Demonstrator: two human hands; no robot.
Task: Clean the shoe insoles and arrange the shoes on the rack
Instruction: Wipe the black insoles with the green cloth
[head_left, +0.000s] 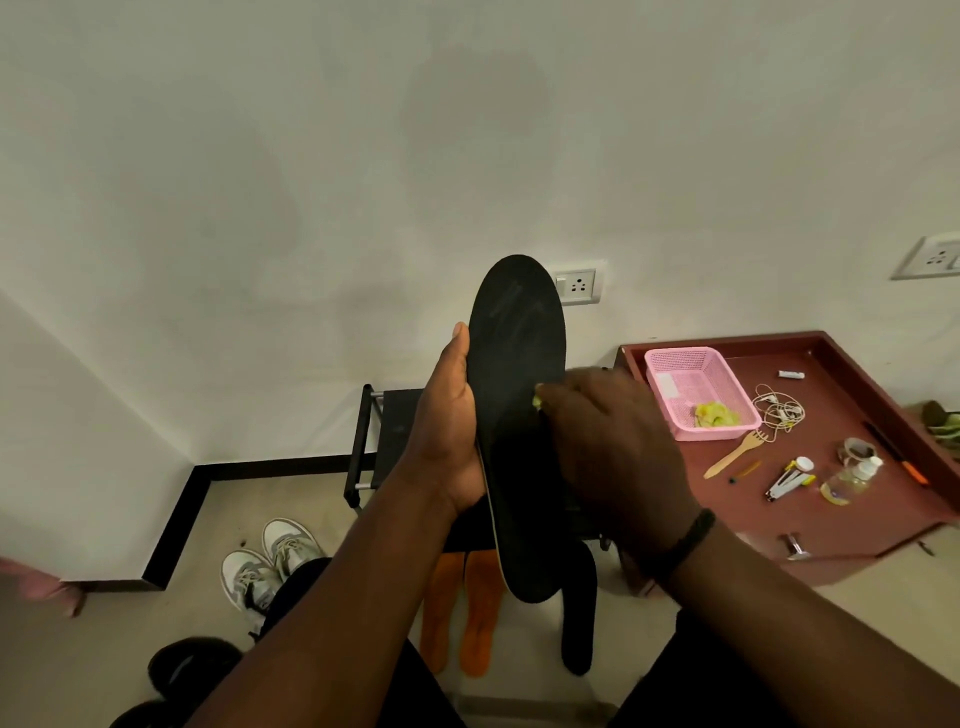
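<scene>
A plain off-white wall (260, 182) is filling the upper view, meeting a beige floor (218, 514) edged with black skirting. At centre, the left hand (447, 431) is gripping a long black foam shoe insole (519, 364), the thumb lying up along its left edge and the fingers curling behind it out of sight. The insole is standing nearly upright, its long axis running from twelve o'clock down to six, the rounded toe end pointing up and the heel end hanging low over the floor. The right hand (613, 447) is pressing against the insole's right edge with fingers bent, pinching a small yellow-green cloth (537, 400) of which only a scrap is showing; that hand is blurred.

Behind the hands, a black metal shoe rack (371, 441) is standing against the wall. At six o'clock, two orange insoles (480, 613) are lying side by side on the floor. At seven o'clock, a pair of white-and-grey sneakers (270, 561) is sitting just beside the person's knee. At three o'clock, a dark red low table (841, 499) is bearing a pink plastic basket (701, 389).
</scene>
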